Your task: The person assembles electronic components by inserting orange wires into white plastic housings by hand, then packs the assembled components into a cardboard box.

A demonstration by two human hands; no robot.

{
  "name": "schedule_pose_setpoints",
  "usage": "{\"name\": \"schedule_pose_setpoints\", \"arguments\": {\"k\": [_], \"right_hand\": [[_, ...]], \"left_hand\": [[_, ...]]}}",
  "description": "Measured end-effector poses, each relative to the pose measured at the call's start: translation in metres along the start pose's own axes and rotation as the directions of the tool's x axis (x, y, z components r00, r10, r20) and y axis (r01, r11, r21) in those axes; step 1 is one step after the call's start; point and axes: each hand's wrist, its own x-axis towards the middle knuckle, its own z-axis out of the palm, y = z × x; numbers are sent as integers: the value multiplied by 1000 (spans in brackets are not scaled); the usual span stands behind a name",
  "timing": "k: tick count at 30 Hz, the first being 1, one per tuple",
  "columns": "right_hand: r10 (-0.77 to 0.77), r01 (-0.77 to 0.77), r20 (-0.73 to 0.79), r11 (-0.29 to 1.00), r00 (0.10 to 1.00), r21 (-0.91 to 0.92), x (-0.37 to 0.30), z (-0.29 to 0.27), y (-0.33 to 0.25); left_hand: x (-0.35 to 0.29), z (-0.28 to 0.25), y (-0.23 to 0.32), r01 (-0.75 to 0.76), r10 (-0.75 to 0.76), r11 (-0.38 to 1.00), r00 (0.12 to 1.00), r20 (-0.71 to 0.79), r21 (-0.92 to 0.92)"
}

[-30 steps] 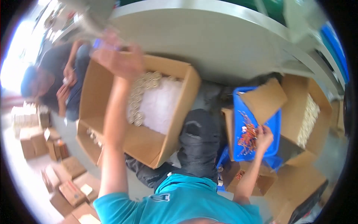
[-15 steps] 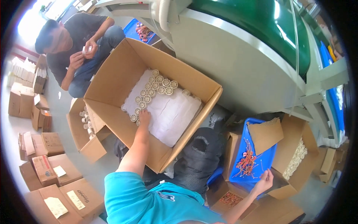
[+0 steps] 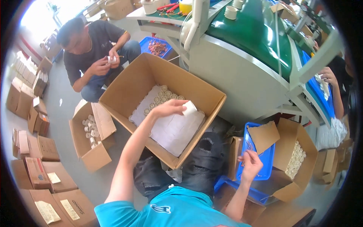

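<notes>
My left hand point(image 3: 170, 108) grips a white plastic cylinder point(image 3: 190, 108) above the large open cardboard box point(image 3: 200, 85) in front of me. Inside that box, several round white parts with ribbed ends point(image 3: 163, 94) stand in rows at the far left of a white sheet point(image 3: 176, 130). On my right, the fingers of my right hand point(image 3: 251, 165) are pinched together on what looks like a thin reddish wire, over the near-left side of a blue tray point(image 3: 267, 164). The hand hides most of the tray's wires.
To the left, a smaller carton point(image 3: 81, 143) holds white cylinders; beyond it a co-worker point(image 3: 89, 56) squats, handling a white part. A green conveyor point(image 3: 249, 41) with a grey side stands ahead. At right, a carton holds small cream pieces point(image 3: 295, 160). Closed boxes point(image 3: 41, 142) line the far left.
My left hand has risen from the rows inside the box and moved right, now with a white cylinder in it. My right hand has moved up and left beside the blue tray. The view has shifted.
</notes>
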Motion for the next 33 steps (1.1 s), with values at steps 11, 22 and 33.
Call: {"name": "schedule_pose_setpoints", "arguments": {"k": [11,22,33], "right_hand": [[111,-219,594,969,797,112,-55,80,-38],[-230,253,420,967,878,1,-86,78,-45],[-335,339,191,941,923,13,-76,70,-67]], "left_hand": [[-165,172,37,-495,650,716,729,-213,492],[-209,183,49,-280,288,824,956,60,492],[-194,186,1,-318,453,885,758,-469,341]]}}
